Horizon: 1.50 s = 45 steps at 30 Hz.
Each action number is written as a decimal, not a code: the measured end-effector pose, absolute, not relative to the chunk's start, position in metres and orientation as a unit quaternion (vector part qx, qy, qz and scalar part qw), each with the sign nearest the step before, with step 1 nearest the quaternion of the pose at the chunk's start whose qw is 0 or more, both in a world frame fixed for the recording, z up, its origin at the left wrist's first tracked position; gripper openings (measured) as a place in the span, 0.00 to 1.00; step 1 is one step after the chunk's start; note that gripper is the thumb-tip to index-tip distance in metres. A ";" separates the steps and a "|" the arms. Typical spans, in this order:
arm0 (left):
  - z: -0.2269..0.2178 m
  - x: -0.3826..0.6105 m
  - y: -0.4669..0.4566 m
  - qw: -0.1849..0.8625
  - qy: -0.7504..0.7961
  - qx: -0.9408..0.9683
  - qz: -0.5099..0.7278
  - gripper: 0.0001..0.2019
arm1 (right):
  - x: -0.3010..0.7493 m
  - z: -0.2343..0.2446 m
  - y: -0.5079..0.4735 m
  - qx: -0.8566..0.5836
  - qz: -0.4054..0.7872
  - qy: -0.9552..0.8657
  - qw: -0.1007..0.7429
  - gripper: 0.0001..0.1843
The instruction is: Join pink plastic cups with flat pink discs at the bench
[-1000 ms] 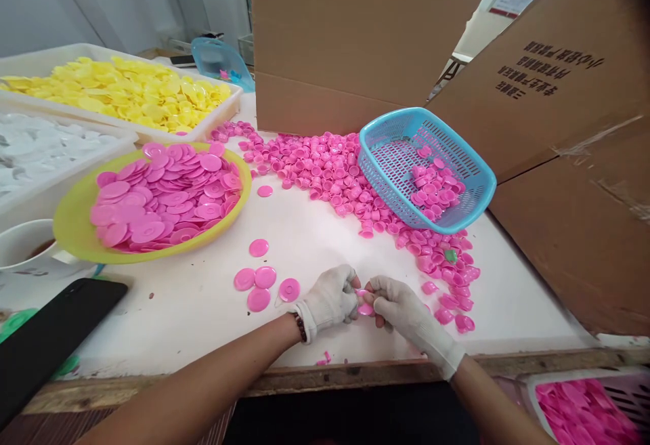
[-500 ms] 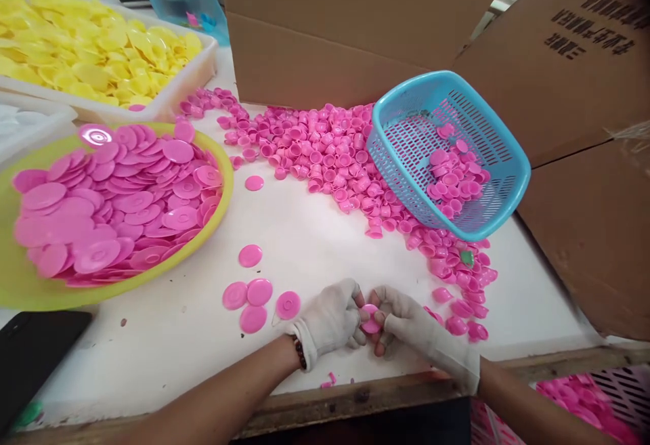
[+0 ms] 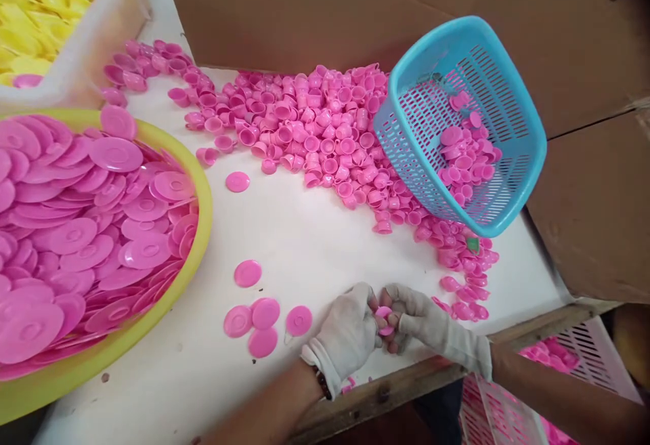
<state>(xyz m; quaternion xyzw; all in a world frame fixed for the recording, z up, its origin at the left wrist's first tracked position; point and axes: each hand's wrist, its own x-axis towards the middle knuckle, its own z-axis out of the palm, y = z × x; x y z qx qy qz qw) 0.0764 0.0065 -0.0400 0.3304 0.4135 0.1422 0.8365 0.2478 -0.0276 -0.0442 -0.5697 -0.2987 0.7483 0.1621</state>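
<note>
Both my hands wear white gloves and meet near the table's front edge. My left hand (image 3: 349,331) and my right hand (image 3: 424,323) pinch one small pink plastic piece (image 3: 384,319) between their fingertips. Just left of my left hand lie several loose pink discs (image 3: 263,323) on the white table (image 3: 305,242). A heap of small pink cups (image 3: 315,133) spreads across the table behind my hands. A yellow bowl (image 3: 200,228) full of pink discs sits at the left.
A blue slotted basket (image 3: 512,120) leans tilted on the cup heap with some pink pieces inside. Brown cardboard boxes (image 3: 315,5) stand behind and to the right. A white tray of yellow discs (image 3: 35,11) is far left. A pink crate (image 3: 563,357) sits below the table edge.
The view has swung down and closer, shifting everything up and left. Both hands stay together on the pink piece, with small finger movements.
</note>
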 end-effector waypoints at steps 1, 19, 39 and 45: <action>-0.041 0.076 0.005 0.837 0.408 0.333 0.146 0.09 | 0.248 -0.043 -0.027 -0.565 0.752 -0.297 0.166 0.23; -0.050 0.070 -0.003 0.738 0.437 0.501 0.114 0.05 | 0.247 -0.040 -0.041 -0.594 0.678 -0.415 0.121 0.17; -0.042 0.078 -0.001 0.722 0.455 0.509 0.118 0.04 | 0.238 -0.042 -0.030 -0.594 0.722 -0.307 0.180 0.18; -0.031 0.068 0.000 0.634 0.453 0.613 0.131 0.04 | 0.232 -0.050 -0.038 -0.603 0.699 -0.345 0.173 0.20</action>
